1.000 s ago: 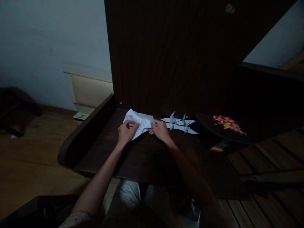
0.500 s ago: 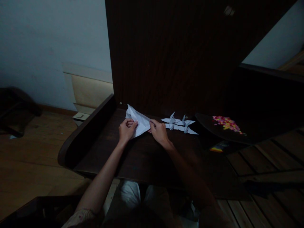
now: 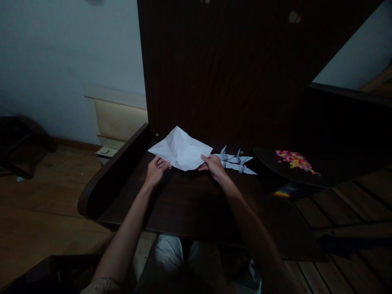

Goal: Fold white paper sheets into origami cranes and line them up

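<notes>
A creased sheet of white paper [image 3: 183, 149] is spread out between my two hands above the dark desk, one corner pointing away from me. My left hand [image 3: 157, 169] pinches its lower left edge with thumb and fingers. At the right corner, my right hand [image 3: 212, 164] grips the paper, thumb on top and fingers beneath. Just past my right hand, several folded white paper cranes [image 3: 240, 160] sit close together in rows on the desk. My right hand partly covers the nearest of them.
The dark wooden desk [image 3: 183, 204] has a raised side board [image 3: 113, 171] on the left and a tall back panel [image 3: 214, 73]. To the right, a dark curved surface [image 3: 269, 163] bears a heap of small pink and yellow pieces [image 3: 295, 160]. A wooden slatted surface [image 3: 352, 204] lies beyond.
The paper has gone from bunched and partly folded to opened out wide. My left hand has shifted slightly left and my right hand slightly right, both still on the paper.
</notes>
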A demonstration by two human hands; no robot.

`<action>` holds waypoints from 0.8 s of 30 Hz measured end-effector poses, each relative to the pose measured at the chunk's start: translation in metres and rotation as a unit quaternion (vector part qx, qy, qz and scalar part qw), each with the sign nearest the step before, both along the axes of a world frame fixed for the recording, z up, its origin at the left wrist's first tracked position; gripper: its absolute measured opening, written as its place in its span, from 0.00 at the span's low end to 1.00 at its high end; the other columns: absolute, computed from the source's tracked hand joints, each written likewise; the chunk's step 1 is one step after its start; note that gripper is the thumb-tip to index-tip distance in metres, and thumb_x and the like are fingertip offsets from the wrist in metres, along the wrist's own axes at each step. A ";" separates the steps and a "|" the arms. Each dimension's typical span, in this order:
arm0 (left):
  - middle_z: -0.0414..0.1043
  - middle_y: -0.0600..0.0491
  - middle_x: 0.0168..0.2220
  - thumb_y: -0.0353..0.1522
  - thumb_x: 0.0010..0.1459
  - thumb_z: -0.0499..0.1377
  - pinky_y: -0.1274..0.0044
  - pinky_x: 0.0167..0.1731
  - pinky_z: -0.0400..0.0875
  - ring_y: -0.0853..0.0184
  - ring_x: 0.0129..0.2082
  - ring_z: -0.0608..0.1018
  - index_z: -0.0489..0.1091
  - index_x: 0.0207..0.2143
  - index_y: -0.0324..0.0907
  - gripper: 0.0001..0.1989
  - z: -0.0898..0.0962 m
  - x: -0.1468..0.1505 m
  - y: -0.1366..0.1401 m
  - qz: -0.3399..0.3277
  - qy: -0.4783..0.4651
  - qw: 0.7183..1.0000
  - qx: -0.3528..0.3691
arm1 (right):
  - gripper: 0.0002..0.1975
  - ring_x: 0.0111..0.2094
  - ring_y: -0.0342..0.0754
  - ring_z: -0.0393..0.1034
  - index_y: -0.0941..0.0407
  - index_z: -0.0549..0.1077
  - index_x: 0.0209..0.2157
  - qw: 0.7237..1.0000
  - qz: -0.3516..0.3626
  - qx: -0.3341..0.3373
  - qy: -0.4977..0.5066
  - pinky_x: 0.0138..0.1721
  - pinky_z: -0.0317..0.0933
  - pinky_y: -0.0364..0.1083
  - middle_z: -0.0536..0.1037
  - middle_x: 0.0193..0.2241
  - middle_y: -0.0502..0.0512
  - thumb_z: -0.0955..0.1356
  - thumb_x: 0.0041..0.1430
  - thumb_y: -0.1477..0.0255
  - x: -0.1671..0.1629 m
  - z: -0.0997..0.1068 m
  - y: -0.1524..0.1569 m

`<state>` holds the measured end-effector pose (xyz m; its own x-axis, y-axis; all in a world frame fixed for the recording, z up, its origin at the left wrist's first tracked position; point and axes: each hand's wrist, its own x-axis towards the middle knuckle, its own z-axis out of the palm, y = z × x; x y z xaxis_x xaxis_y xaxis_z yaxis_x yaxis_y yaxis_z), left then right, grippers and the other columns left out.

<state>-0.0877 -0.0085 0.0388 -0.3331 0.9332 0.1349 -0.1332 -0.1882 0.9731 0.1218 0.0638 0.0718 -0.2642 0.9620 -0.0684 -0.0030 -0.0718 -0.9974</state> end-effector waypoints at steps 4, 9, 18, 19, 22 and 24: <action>0.68 0.55 0.28 0.38 0.45 0.62 0.77 0.27 0.72 0.71 0.24 0.75 0.60 0.37 0.40 0.19 -0.005 -0.005 0.002 0.135 -0.080 0.987 -0.046 | 0.06 0.19 0.47 0.73 0.59 0.67 0.32 1.000 -0.017 0.018 0.001 0.20 0.71 0.44 0.74 0.16 0.51 0.66 0.57 0.69 -0.005 -0.007 -0.004; 0.65 0.46 0.44 0.41 0.43 0.66 0.76 0.24 0.75 0.65 0.33 0.77 0.53 0.47 0.44 0.33 -0.006 -0.002 0.003 0.207 -0.093 0.968 -0.110 | 0.11 0.22 0.50 0.75 0.57 0.66 0.33 0.997 -0.033 0.061 -0.022 0.22 0.70 0.44 0.74 0.17 0.50 0.65 0.56 0.64 -0.022 -0.015 -0.013; 0.63 0.47 0.46 0.19 0.37 0.60 0.80 0.26 0.73 0.69 0.32 0.76 0.51 0.54 0.46 0.41 -0.017 -0.016 0.002 0.255 -0.068 0.961 -0.084 | 0.11 0.17 0.46 0.71 0.57 0.65 0.29 0.995 -0.029 -0.007 0.090 0.18 0.66 0.41 0.73 0.17 0.52 0.64 0.59 0.65 -0.027 -0.020 -0.013; 0.64 0.48 0.45 0.19 0.36 0.59 0.81 0.27 0.72 0.70 0.32 0.76 0.51 0.54 0.46 0.41 -0.018 -0.019 0.000 0.248 -0.064 0.964 -0.070 | 0.11 0.17 0.45 0.71 0.58 0.66 0.29 0.993 -0.035 -0.025 0.106 0.18 0.66 0.41 0.74 0.17 0.52 0.63 0.60 0.65 -0.027 -0.022 -0.010; 0.69 0.49 0.44 0.19 0.36 0.60 0.80 0.33 0.72 0.67 0.39 0.77 0.55 0.53 0.48 0.39 -0.018 -0.026 -0.007 0.192 -0.067 0.979 -0.019 | 0.09 0.19 0.44 0.71 0.58 0.67 0.31 0.982 -0.054 -0.098 0.152 0.20 0.66 0.41 0.75 0.20 0.52 0.61 0.62 0.68 -0.029 -0.032 0.001; 0.71 0.49 0.43 0.21 0.37 0.60 0.78 0.36 0.72 0.65 0.41 0.77 0.57 0.53 0.46 0.37 -0.014 -0.030 -0.011 0.154 -0.068 0.986 -0.001 | 0.09 0.21 0.43 0.71 0.58 0.67 0.32 0.974 -0.040 -0.157 0.159 0.22 0.67 0.41 0.76 0.21 0.52 0.61 0.63 0.69 -0.032 -0.039 0.008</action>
<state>-0.1173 -0.0199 0.0253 -0.6160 0.7849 0.0670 -0.1996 -0.2378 0.9506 0.0894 0.0720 0.0331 -0.2446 0.9257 -0.2887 -0.3264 -0.3589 -0.8744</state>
